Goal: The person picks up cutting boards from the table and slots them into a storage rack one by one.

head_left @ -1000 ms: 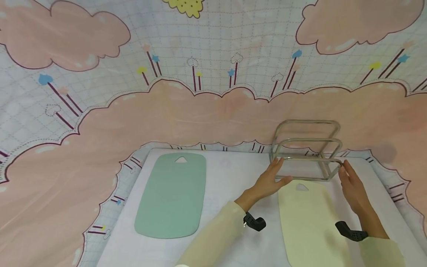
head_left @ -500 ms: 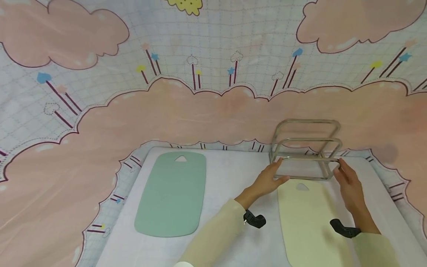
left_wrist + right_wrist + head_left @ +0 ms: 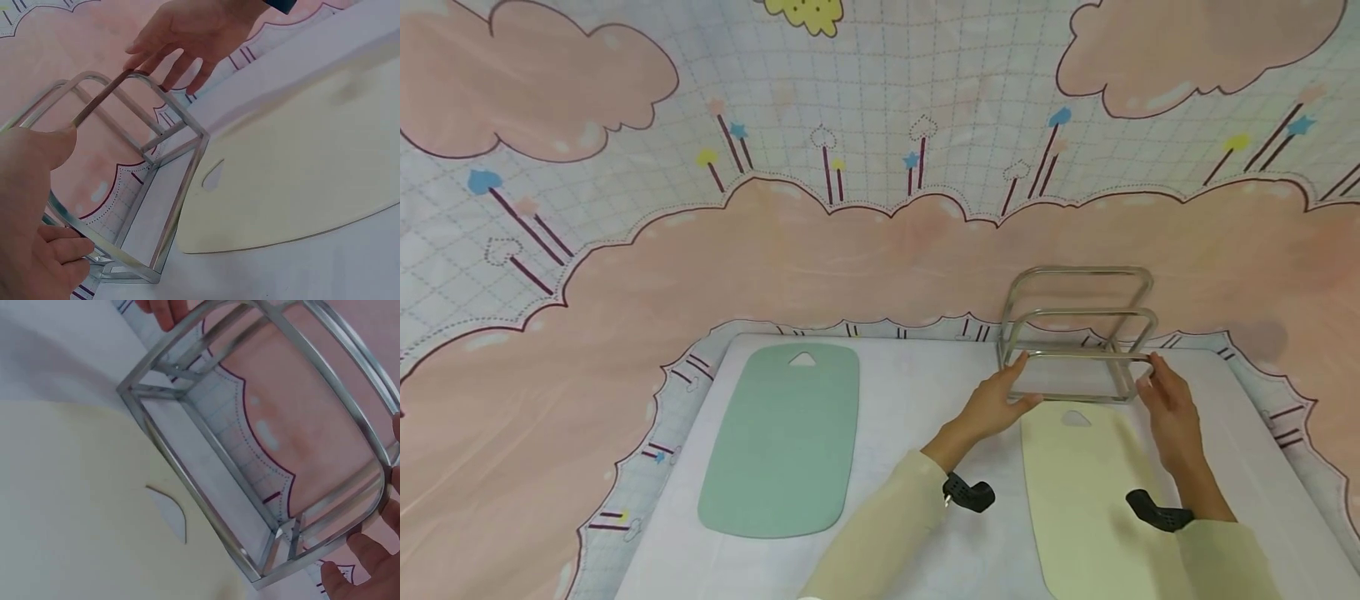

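Observation:
A silvery metal rack (image 3: 1078, 355) with three upright hoops stands at the back right of the white table. My left hand (image 3: 992, 406) holds the left side of its front hoop, thumb on the bar and fingers at the side, as the left wrist view shows. At the right corner of that hoop, my right hand (image 3: 1176, 417) grips with its fingertips; several fingers (image 3: 369, 553) meet the bar in the right wrist view. A pale yellow cutting board (image 3: 1093, 492) lies flat just in front of the rack, its handle hole toward the rack.
Flat on the left of the white table (image 3: 936, 500) lies a green cutting board (image 3: 782, 446). A patterned cloth (image 3: 850, 258) with clouds rises behind the table. Both wrists carry a black band, the left one (image 3: 970, 493) over white table.
My right hand has moved left, from beside the rack onto its right corner. The rack has shifted slightly left. My left hand stays on its left corner, and the boards lie as before.

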`<state>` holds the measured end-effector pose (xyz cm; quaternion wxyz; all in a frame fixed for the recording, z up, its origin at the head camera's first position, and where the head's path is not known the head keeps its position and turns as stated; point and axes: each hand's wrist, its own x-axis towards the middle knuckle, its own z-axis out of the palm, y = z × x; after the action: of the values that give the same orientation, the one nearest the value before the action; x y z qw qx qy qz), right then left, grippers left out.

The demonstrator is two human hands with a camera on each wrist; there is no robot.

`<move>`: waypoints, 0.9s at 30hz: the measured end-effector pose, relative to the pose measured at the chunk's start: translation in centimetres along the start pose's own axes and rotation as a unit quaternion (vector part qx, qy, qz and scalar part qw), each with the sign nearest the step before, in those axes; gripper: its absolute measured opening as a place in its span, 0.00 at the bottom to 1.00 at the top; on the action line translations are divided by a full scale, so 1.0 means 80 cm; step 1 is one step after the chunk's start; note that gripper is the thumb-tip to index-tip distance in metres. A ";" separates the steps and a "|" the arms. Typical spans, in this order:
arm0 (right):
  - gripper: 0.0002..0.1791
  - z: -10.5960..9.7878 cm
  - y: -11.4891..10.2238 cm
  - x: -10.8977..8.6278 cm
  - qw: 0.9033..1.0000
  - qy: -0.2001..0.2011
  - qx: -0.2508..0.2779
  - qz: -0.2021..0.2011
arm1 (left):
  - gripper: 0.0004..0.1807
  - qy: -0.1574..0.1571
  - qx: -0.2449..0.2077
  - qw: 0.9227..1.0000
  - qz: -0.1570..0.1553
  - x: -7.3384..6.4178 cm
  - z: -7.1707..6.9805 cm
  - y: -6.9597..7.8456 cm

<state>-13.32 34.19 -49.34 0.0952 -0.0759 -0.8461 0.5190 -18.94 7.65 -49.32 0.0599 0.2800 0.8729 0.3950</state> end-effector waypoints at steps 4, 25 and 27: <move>0.31 0.005 -0.001 0.000 1.000 0.006 0.027 0.005 | 0.39 0.000 -0.001 1.000 -0.013 -0.001 -0.001 -0.002; 0.30 0.017 -0.009 0.005 0.998 0.002 0.060 0.023 | 0.38 0.013 -0.034 0.998 -0.055 -0.018 0.002 -0.008; 0.30 0.017 -0.009 0.004 0.998 0.003 0.056 0.023 | 0.38 0.016 -0.035 0.998 -0.053 -0.020 0.003 -0.009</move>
<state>-13.99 32.76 -49.24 0.0896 -0.0917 -0.8133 0.5675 -17.82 6.56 -50.22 0.0763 0.2251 0.8730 0.4258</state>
